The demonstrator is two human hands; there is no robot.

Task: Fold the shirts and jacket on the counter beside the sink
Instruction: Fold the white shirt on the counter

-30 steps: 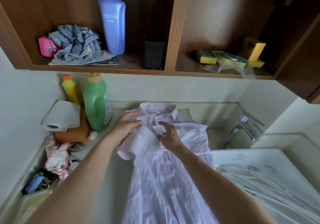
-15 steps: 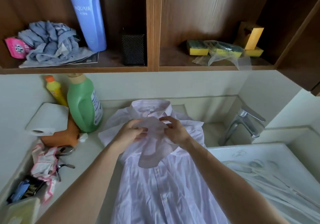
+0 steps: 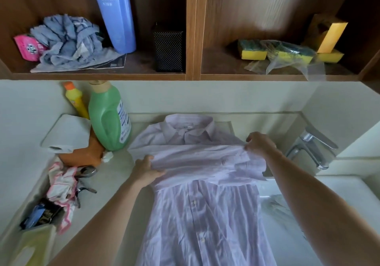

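A pale lilac striped button shirt (image 3: 203,214) lies face up on the counter (image 3: 119,169), collar toward the wall and its tail running off the bottom of the view. Its sleeve (image 3: 197,158) is stretched flat across the chest just below the collar. My left hand (image 3: 146,170) grips the left end of that sleeve at the shirt's side. At the shoulder near the tap, my right hand (image 3: 260,144) pinches the sleeve's other end. No jacket or other shirt shows on the counter.
A green detergent bottle (image 3: 109,115), a yellow bottle (image 3: 75,99), a paper roll (image 3: 67,134) and a pink-edged cloth (image 3: 61,187) crowd the counter's left. Right of the shirt are the tap (image 3: 312,148) and the sink (image 3: 308,214). Overhead shelves hold a blue bottle, a grey cloth and sponges.
My hands moved apart from the middle of the chest to the shirt's two sides, and the bunched sleeve now lies stretched flat across the chest.
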